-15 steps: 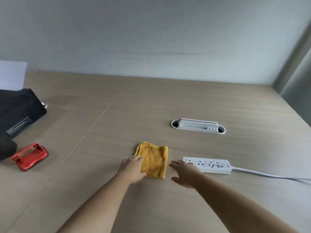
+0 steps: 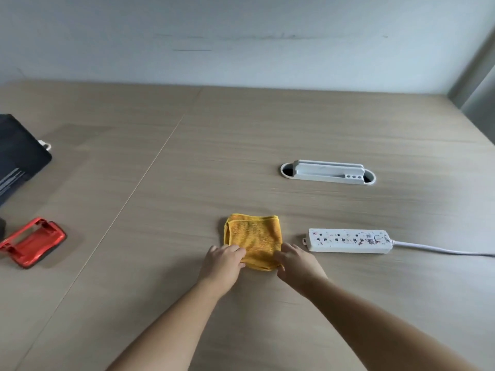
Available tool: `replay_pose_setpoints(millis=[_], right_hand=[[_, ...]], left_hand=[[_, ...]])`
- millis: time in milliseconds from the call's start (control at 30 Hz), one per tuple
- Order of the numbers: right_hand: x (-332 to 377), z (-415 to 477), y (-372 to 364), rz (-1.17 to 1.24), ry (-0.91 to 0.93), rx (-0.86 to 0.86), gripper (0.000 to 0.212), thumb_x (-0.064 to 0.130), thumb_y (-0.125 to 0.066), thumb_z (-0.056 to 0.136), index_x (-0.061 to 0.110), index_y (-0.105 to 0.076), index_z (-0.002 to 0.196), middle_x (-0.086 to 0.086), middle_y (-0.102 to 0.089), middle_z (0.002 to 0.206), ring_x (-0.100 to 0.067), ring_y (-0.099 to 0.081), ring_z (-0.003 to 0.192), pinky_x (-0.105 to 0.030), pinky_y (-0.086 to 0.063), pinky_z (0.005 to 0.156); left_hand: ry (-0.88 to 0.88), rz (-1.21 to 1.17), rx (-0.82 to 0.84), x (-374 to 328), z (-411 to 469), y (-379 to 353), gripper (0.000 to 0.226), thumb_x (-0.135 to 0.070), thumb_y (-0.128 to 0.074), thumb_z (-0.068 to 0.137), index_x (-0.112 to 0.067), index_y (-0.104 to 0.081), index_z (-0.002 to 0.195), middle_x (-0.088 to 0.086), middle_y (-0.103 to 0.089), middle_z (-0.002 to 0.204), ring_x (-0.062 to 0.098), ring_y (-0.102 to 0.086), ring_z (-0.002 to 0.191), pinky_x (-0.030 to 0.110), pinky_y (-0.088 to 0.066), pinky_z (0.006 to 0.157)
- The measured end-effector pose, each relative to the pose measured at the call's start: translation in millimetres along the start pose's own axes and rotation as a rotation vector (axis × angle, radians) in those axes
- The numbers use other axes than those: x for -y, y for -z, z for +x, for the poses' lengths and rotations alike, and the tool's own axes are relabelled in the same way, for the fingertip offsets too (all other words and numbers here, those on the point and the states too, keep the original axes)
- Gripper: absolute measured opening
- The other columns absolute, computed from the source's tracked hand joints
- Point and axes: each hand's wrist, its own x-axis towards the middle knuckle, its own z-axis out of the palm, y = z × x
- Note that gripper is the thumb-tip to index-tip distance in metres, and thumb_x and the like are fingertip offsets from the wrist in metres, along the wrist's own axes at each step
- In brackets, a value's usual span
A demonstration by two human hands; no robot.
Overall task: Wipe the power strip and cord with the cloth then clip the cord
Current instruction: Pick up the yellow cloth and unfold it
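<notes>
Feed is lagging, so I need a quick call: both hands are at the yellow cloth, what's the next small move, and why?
Probably close the fingers on the cloth and lift it. Both the left hand and right hand rest on its near edge, but it lies folded flat on the table. The power strip beside it looks smudged and untouched, so carry the cloth there.

A pale wood-grain surface (image 2: 241,145) runs back to a grey-white wall (image 2: 241,36), and a white oval cable port (image 2: 328,172) is set into it right of centre. Far to the left of the port, at the frame's edge, lies a black flat object (image 2: 18,156), and nearer than that a red plastic holder (image 2: 32,242) rests flat.
</notes>
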Motion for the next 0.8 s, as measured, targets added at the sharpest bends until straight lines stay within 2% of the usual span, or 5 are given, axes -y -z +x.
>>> replay_pose_setpoints(millis=[133,300,600,733,800], right_hand=[[-5.1,-0.2,36.5,0.275,-0.128,-0.211,0.011,0.018,-0.055,0.083,0.013,-0.058,0.092,-0.005,-0.062,0.096,-0.028,-0.059,0.087,-0.032,-0.042,0.065],[-17.2,-3.5,103.0,0.557,-0.212,-0.459,0.01,0.024,-0.061,0.085,0.019,-0.059,0.093,0.003,-0.06,0.092,-0.019,-0.061,0.081,-0.027,-0.041,0.066],[-44.9,-58.5,155.3,0.66,0.011,-0.254,0.029,0.046,-0.075,0.062,0.027,-0.053,0.067,0.005,-0.063,0.071,-0.016,-0.062,0.07,-0.03,-0.05,0.062],[-62.6,-63.5,166.7,0.636,0.006,-0.318,0.028,0.022,-0.074,0.074,0.032,-0.053,0.059,0.007,-0.061,0.062,-0.014,-0.057,0.061,-0.04,-0.053,0.063],[-70.5,-67.9,176.1,0.693,-0.01,-0.284,0.027,0.015,-0.07,0.08,0.029,-0.059,0.059,0.005,-0.063,0.061,-0.012,-0.058,0.059,-0.032,-0.054,0.059]], left_hand=[[0.152,-0.316,0.006,-6.7,9.2,31.2,0.022,-0.032,-0.051,0.093,-0.016,-0.061,0.104,-0.002,-0.061,0.113,0.021,-0.053,0.11,0.031,-0.04,0.087],[0.266,-0.883,0.07,-35.6,30.3,105.8,0.019,-0.029,-0.055,0.092,-0.017,-0.058,0.078,-0.002,-0.056,0.074,0.019,-0.054,0.076,0.029,-0.047,0.071],[0.327,-1.382,0.017,-126.9,52.2,167.8,0.024,-0.021,-0.057,0.092,-0.013,-0.053,0.071,0.006,-0.06,0.073,0.018,-0.061,0.065,0.029,-0.057,0.064],[0.36,-1.388,-0.069,-157.1,65.6,173.2,0.02,-0.019,-0.058,0.091,-0.011,-0.055,0.073,0.008,-0.061,0.077,0.017,-0.062,0.063,0.028,-0.058,0.061],[0.355,-1.388,-0.092,-167.8,70.9,174.6,0.02,-0.019,-0.061,0.09,-0.01,-0.055,0.072,0.009,-0.062,0.079,0.017,-0.063,0.064,0.029,-0.059,0.063]])
